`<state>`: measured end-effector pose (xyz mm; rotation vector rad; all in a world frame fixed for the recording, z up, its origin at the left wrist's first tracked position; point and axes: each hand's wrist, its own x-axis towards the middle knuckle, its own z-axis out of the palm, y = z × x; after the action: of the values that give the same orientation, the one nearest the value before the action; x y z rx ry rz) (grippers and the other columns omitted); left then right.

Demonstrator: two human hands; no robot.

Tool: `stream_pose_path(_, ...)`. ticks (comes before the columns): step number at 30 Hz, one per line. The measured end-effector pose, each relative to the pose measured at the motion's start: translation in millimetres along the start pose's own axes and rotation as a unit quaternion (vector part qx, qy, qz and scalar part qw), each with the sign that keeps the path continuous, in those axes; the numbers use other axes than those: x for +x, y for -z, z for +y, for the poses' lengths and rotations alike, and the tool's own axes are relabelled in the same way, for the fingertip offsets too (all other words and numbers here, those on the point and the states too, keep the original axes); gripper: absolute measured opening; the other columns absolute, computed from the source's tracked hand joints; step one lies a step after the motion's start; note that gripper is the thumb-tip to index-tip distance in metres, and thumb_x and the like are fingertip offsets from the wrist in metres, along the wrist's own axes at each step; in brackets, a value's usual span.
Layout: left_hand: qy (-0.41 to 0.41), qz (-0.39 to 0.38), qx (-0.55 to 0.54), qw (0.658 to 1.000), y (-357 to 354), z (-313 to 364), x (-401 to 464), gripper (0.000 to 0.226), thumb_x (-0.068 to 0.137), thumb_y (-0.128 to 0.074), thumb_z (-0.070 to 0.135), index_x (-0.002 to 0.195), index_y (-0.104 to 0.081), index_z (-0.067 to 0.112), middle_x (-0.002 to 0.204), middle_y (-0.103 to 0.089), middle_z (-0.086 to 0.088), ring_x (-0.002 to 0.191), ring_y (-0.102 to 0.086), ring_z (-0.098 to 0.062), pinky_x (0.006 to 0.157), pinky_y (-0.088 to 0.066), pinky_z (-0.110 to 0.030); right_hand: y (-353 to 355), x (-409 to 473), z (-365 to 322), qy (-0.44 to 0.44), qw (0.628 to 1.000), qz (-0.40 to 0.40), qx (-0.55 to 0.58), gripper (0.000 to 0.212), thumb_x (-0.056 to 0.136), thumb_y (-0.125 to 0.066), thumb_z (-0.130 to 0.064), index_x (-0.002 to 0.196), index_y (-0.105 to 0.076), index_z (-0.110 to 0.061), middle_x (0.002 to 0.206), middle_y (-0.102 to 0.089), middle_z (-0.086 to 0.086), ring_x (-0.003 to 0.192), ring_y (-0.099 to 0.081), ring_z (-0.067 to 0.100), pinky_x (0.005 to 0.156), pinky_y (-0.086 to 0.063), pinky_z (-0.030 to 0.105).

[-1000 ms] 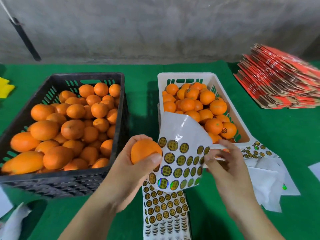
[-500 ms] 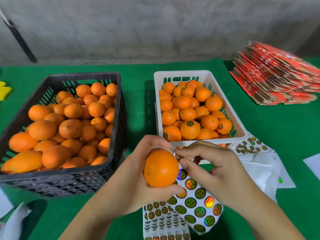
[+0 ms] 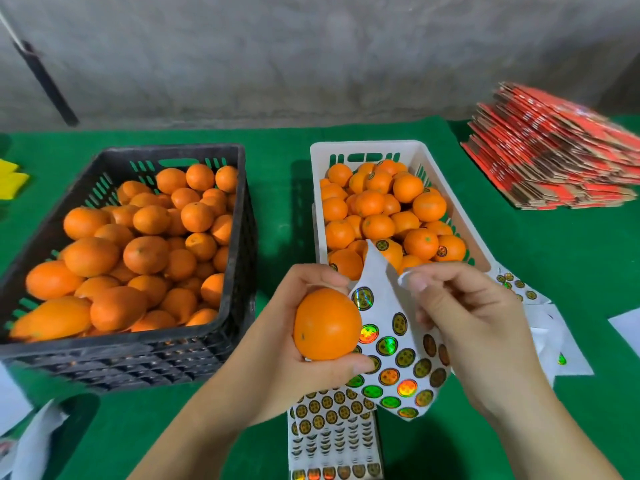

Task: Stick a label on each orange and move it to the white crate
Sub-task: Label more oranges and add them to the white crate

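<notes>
The black crate (image 3: 124, 251) is full of plain oranges, and the white crate (image 3: 398, 216) next to it holds ones with labels. Half a second ago the right hand (image 3: 474, 327) was at the orange (image 3: 327, 323); now it has pulled back and pinches the sticker sheet (image 3: 398, 348). The left hand (image 3: 294, 358) still grips the orange above the table, near the white crate, so I think it can go in soon.
</notes>
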<state>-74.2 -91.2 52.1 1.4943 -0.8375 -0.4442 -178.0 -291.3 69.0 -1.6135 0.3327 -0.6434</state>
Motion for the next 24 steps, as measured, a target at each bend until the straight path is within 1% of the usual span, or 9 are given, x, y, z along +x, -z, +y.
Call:
stream_pose_path(2,0.007,-0.009,0.029,1.000,-3,0,0,0.081,0.069,-0.092,0.053,0.136,-0.049,0.038,0.131,-0.057,0.018,0.113,-0.067,-0.013,0.076,-0.060,-0.021,-3,-3,-6,0.062,0.996,0.055,-0.032,0.008,0.088,-0.079,-0.034,0.094,-0.082,-0.032,0.081,-0.076,-0.009,0.075,-0.067,0.004,0.072,-0.051,0.014)
stream_pose_path(3,0.006,-0.014,0.050,0.999,-5,1,1,0.082,0.066,-0.091,0.058,0.134,-0.050,0.042,0.131,-0.057,0.021,0.113,-0.066,-0.008,0.076,-0.058,-0.016,-8,-6,-10,0.105,0.992,0.040,-0.061,0.005,0.092,-0.079,-0.032,0.096,-0.081,-0.032,0.088,-0.077,-0.010,0.082,-0.071,0.005,0.077,-0.052,0.016)
stream_pose_path(6,-0.003,-0.026,0.071,0.997,-11,0,5,0.076,0.062,-0.088,0.066,0.126,-0.054,0.046,0.122,-0.062,0.019,0.106,-0.066,-0.007,0.078,-0.053,-0.012,-21,-13,-10,0.190,0.966,-0.074,-0.160,0.015,0.093,-0.077,-0.020,0.105,-0.081,-0.029,0.102,-0.070,-0.008,0.098,-0.069,0.014,0.081,-0.054,0.024)
stream_pose_path(10,0.025,-0.050,0.055,0.997,-11,-7,3,0.071,0.063,-0.093,0.056,0.123,-0.058,0.040,0.109,-0.067,0.016,0.095,-0.067,-0.005,0.076,-0.051,-0.012,-10,-6,-10,0.224,0.929,-0.171,-0.239,0.020,0.097,-0.072,-0.023,0.114,-0.081,-0.017,0.103,-0.063,0.000,0.095,-0.066,0.019,0.075,-0.053,0.038)
stream_pose_path(14,0.067,-0.058,-0.020,0.996,-16,-17,2,0.076,0.063,-0.097,0.046,0.126,-0.059,0.030,0.111,-0.071,0.003,0.098,-0.073,-0.020,0.079,-0.061,-0.033,10,-10,-10,0.252,0.856,-0.269,-0.363,0.048,0.100,-0.063,-0.032,0.148,-0.061,-0.024,0.126,-0.053,-0.005,0.115,-0.058,0.019,0.084,-0.055,0.037)
stream_pose_path(17,0.096,-0.050,-0.058,0.992,-15,-17,3,0.079,0.061,-0.096,0.051,0.127,-0.059,0.027,0.114,-0.070,-0.001,0.101,-0.072,-0.026,0.083,-0.061,-0.040,13,-14,-5,0.248,0.843,-0.278,-0.389,0.064,0.096,-0.064,-0.033,0.158,-0.048,-0.029,0.137,-0.046,-0.004,0.127,-0.050,0.020,0.088,-0.056,0.036)
stream_pose_path(20,0.105,-0.038,-0.144,0.983,-22,-14,5,0.088,0.063,-0.090,0.059,0.131,-0.059,0.013,0.116,-0.070,-0.011,0.107,-0.070,-0.030,0.088,-0.057,-0.039,6,-15,2,0.235,0.832,-0.283,-0.415,0.084,0.091,-0.070,-0.049,0.164,-0.031,-0.036,0.146,-0.035,-0.008,0.129,-0.043,0.013,0.084,-0.056,0.028)
stream_pose_path(22,0.157,0.007,-0.295,0.942,-27,-11,9,0.096,0.056,-0.094,0.064,0.121,-0.060,0.001,0.109,-0.072,-0.019,0.102,-0.073,-0.031,0.082,-0.060,-0.036,-1,-17,10,0.228,0.845,-0.263,-0.405,0.085,0.087,-0.076,-0.059,0.160,-0.036,-0.039,0.144,-0.033,-0.009,0.123,-0.044,0.010,0.084,-0.058,0.030)
stream_pose_path(24,0.238,0.013,-0.486,0.841,-26,-11,12,0.083,0.063,-0.093,0.060,0.113,-0.063,0.001,0.106,-0.073,-0.020,0.100,-0.074,-0.032,0.075,-0.062,-0.039,-7,-19,16,0.238,0.858,-0.246,-0.383,0.076,0.087,-0.079,-0.054,0.153,-0.043,-0.042,0.144,-0.033,-0.010,0.118,-0.046,0.008,0.083,-0.057,0.030)
